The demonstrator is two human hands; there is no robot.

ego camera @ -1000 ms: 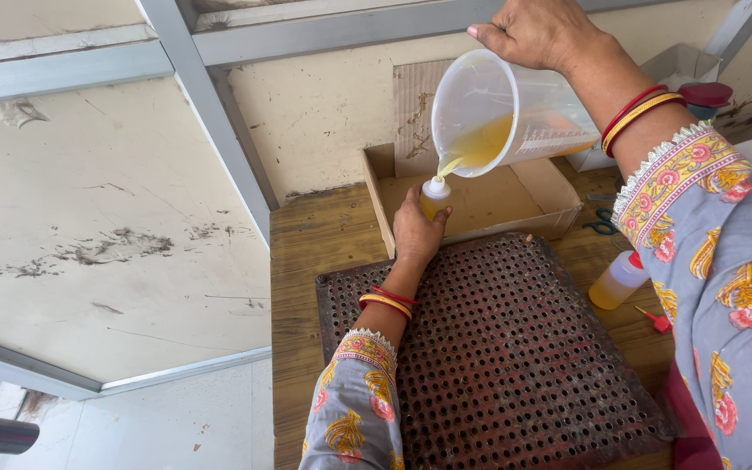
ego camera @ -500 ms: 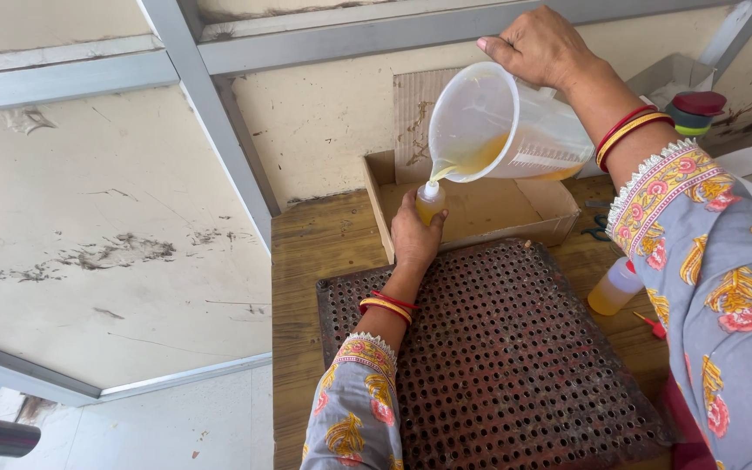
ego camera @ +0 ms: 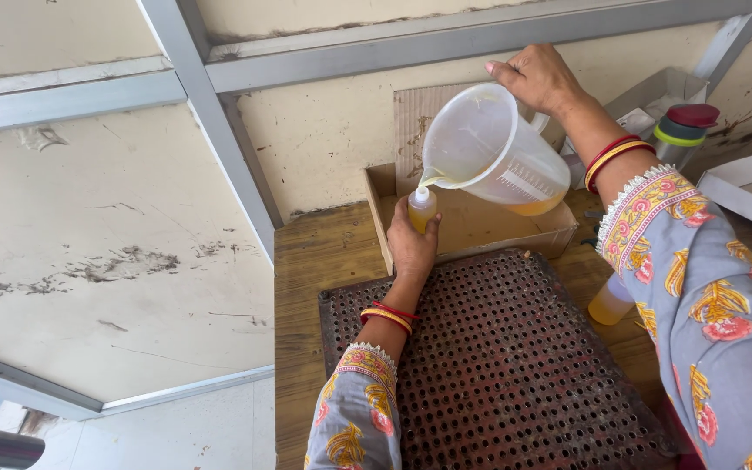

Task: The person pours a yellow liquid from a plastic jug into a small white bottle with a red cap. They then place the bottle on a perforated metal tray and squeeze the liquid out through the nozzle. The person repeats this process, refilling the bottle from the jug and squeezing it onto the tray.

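Wooden boards [ego camera: 324, 261] form the work surface, set against a stained cream wall crossed by grey metal framing. A small clear bottle [ego camera: 422, 209], mostly full of yellow liquid, stands upright at the front edge of an open cardboard box [ego camera: 480, 228], above the far edge of a dark perforated mat [ego camera: 515, 365]. The left hand [ego camera: 411, 248] wraps its fingers around the bottle's lower body, closed snugly on it. Right above, a translucent measuring jug [ego camera: 493, 148] is tipped with its spout at the bottle's mouth, yellow liquid pooled inside; the right hand [ego camera: 537, 78] grips its handle with fingers curled tight.

The bottle looks light and thin-walled, likely to buckle if squeezed and slippery if liquid runs down it, so a hold low on the body seems soundest. The jug seems stiff and best held by its handle.

Another small bottle [ego camera: 611, 300] stands by the right sleeve, and stacked coloured lids [ego camera: 685, 126] sit near the wall.
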